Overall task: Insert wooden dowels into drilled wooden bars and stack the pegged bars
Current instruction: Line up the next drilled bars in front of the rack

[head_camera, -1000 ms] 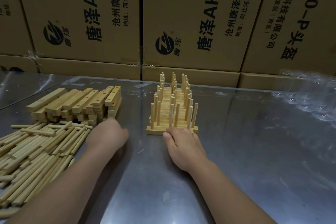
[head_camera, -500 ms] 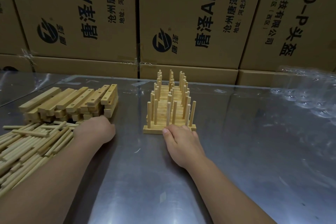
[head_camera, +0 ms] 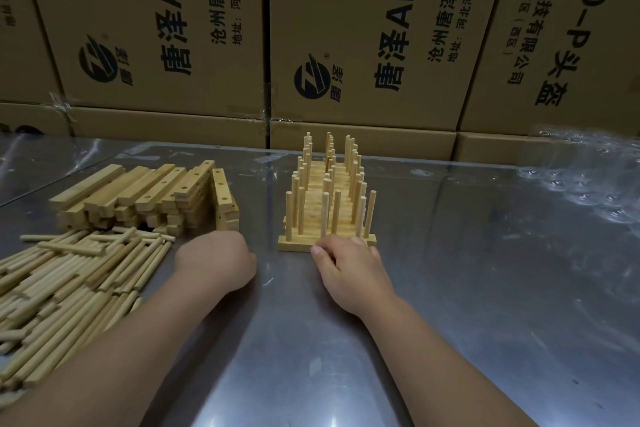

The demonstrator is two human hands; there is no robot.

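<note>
Left hand (head_camera: 216,262): near pale drilled wooden bars (head_camera: 145,198); my grip, cannot tell.
Right hand (head_camera: 349,265): my straight fingers press pale pegged wooden bar (head_camera: 294,245).

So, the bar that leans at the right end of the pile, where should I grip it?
Take the leaning bar by its near end, pinching across its thin edges, coming from above and the right. Its left side rests on the pile, while its right side faces bare table, so there is probably room to reach in.
</note>
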